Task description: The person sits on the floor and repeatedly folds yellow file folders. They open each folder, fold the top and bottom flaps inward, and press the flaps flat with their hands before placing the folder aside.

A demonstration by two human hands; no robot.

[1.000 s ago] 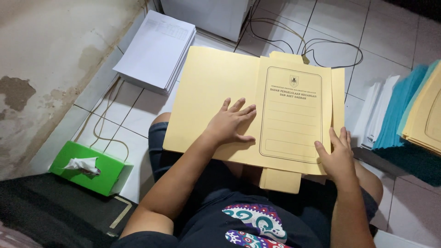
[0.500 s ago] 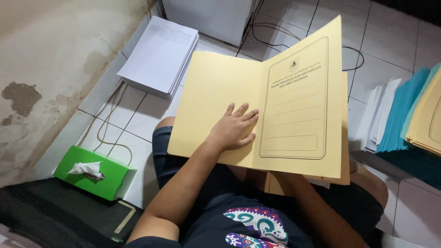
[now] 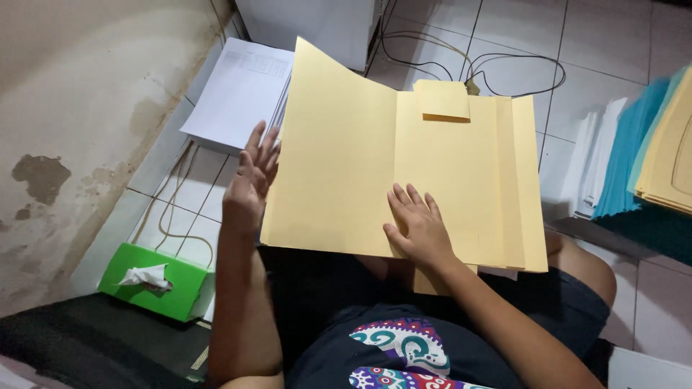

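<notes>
So the yellow folder [image 3: 346, 166] is lying open across the person's lap. The left hand [image 3: 252, 180] has its fingers spread and holds up the folder's left flap at the edge, while the right hand [image 3: 417, 223] is pressed flat, fingers apart, on the inside panel. On the tiled floor [image 3: 504, 36]: a white paper stack [image 3: 238, 94] just past the folder, a green tissue box [image 3: 155, 281] left of the knee.

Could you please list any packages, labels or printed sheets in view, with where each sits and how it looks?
Tissue box: floor, lower left; green, rectangular, white tissue sticking out.
Paper stack: floor beyond the left hand; white sheets, faint print.
Folder: on the lap, open; plain yellow card, right hand resting on it.
</notes>
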